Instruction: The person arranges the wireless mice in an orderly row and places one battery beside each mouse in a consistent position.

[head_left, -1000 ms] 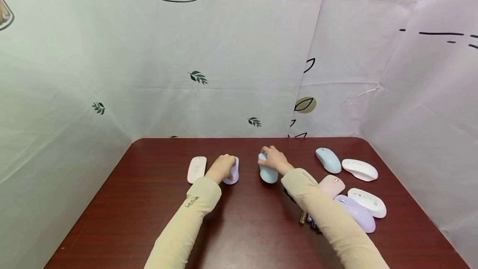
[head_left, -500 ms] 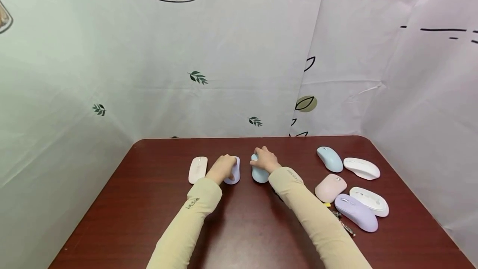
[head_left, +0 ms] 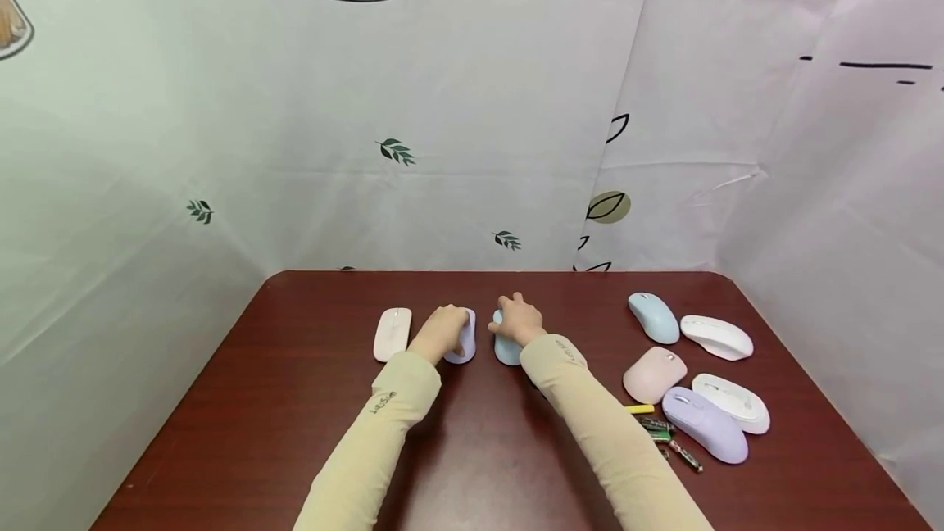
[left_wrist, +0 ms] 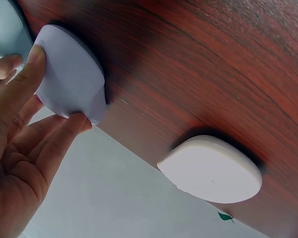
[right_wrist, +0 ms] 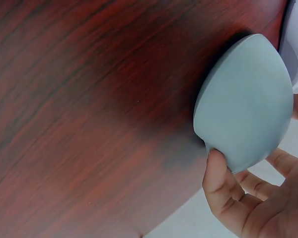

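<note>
My left hand (head_left: 438,331) grips a lavender computer mouse (head_left: 468,341) on the table, thumb on one side and fingers on the other. Its smooth back faces the left wrist view, where that mouse (left_wrist: 69,74) is partly covered by the fingertips. Just to the right, my right hand (head_left: 520,320) holds a light blue mouse (head_left: 506,349) by its sides. The right wrist view has this blue mouse (right_wrist: 246,106) large, with fingers around its far end. Both mice lie side by side, a narrow gap between them. Left of the lavender one is a pale pink mouse (head_left: 392,334).
On the right side lie a second blue mouse (head_left: 654,318), a white mouse (head_left: 717,338), a pink mouse (head_left: 653,375), another white mouse (head_left: 732,402) and a second lavender mouse (head_left: 705,424). Several batteries (head_left: 656,424) lie beside my right forearm. Patterned cloth (head_left: 442,105) hangs behind the dark red table (head_left: 310,433).
My right hand has shifted left with the blue mouse, bringing it near the lavender one. My right forearm has moved left too, uncovering more batteries. The left hand stays put.
</note>
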Tool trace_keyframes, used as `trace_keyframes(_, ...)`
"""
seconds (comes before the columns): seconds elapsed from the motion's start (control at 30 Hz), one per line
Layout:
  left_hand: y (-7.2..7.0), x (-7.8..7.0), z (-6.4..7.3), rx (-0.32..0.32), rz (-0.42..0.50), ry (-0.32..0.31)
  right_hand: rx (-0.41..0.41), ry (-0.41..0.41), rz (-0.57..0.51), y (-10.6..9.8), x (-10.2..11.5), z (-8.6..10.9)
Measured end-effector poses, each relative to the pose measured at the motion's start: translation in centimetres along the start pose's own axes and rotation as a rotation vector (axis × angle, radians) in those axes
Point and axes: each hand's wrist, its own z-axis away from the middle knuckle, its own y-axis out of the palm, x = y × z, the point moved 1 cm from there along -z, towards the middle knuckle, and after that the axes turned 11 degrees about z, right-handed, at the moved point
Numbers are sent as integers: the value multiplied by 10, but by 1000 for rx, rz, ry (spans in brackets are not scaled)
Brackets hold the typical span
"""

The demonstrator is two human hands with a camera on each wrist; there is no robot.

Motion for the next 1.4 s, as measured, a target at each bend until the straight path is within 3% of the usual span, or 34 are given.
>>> trace_keyframes(0.2,2,0,0,7,19,6,-19,20,8,1,-1,-2)
trace_keyframes(0.37,3,1,1,4,26,-14,-3,7,-7,5,-1,-1)
trace_keyframes(0.6,4,-2,5,-2,14,10,17,-2,-2,6,-1,2)
trace_keyframes(0.87,0,0,4,10,10,-6,26,27,10,4,2,3)
trace_keyframes(1.1,-2,-1,2,-1,-13,26,70,60,-97,1,-4,8)
trace_keyframes(1.4,2,1,3,2,-38,22,92,28,-132,-15,-21,17)
